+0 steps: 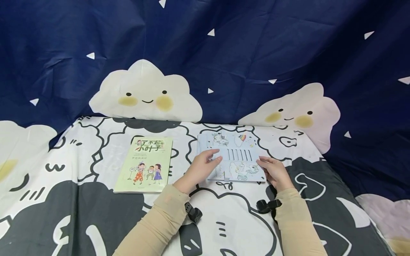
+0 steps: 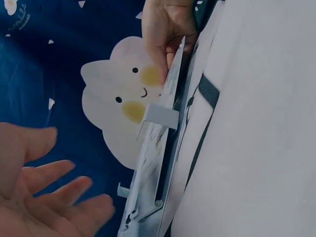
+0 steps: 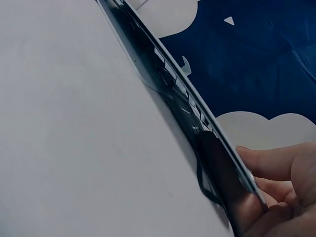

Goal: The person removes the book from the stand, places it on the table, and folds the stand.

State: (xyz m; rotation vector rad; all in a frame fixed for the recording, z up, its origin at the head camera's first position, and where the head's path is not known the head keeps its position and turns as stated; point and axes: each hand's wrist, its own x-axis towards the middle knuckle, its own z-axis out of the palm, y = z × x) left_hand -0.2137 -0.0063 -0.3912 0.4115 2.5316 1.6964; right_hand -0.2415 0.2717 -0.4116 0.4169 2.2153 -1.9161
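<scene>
A light blue folding book stand [image 1: 233, 142] printed with unicorns and a rainbow, with a row of slots across its middle, lies low on the patterned cloth. My right hand [image 1: 274, 171] grips its right edge, thumb on top and fingers underneath, and the right wrist view shows that side tilted up off its lower part. Over the left half hangs my left hand [image 1: 202, 167], fingers spread and relaxed. In the left wrist view it is apart from the stand, near a small pale clip [image 2: 162, 116] on the stand's edge.
To the left lies a pale green children's book [image 1: 145, 167], cover up. A black-and-white sheep-print cloth [image 1: 230, 220] covers the table. Behind it hangs a dark blue curtain [image 1: 224, 53] with smiling clouds. Each wrist carries a black camera strap.
</scene>
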